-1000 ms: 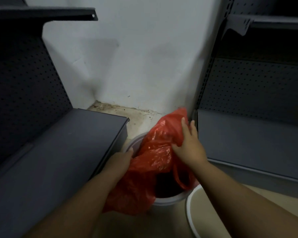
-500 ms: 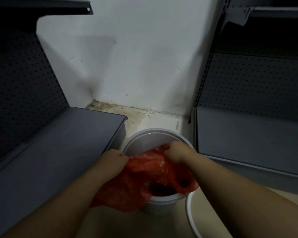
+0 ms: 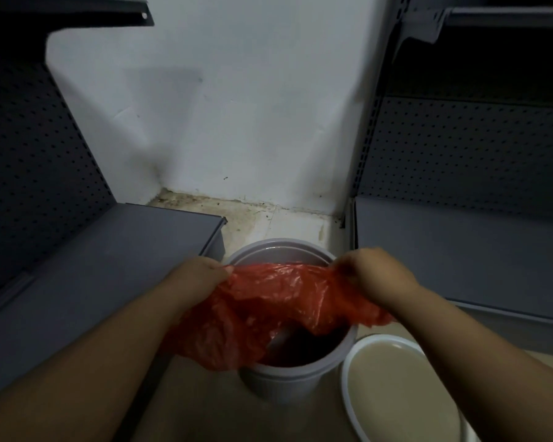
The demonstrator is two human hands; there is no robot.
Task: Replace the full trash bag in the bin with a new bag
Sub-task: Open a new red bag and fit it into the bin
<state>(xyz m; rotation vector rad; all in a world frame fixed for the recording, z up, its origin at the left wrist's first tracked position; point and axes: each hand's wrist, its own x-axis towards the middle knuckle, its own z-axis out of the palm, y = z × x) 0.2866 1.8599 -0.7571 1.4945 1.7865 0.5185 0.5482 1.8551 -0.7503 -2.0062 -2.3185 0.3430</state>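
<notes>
A round white bin [image 3: 281,378] stands on the floor in the corner between two shelf units. A thin red plastic bag [image 3: 268,301] is spread across its mouth, part of it hanging over the bin's near-left rim. My left hand [image 3: 198,275] pinches the bag's edge at the left side of the rim. My right hand [image 3: 374,275] grips the bag's edge at the right side, fingers curled into the plastic. The bin's dark inside shows under the bag near the front. The far rim is bare.
A white round lid or basin [image 3: 396,387] lies on the floor right of the bin. Grey metal shelves with pegboard backs flank the bin: a low shelf [image 3: 93,275] on the left, another [image 3: 460,250] on the right. A white wall [image 3: 237,122] closes the corner.
The bag was bunched up high over the bin; both hands have drawn it down and apart, stretching it sideways across the bin's mouth. My right hand moved from the far side to the right rim.
</notes>
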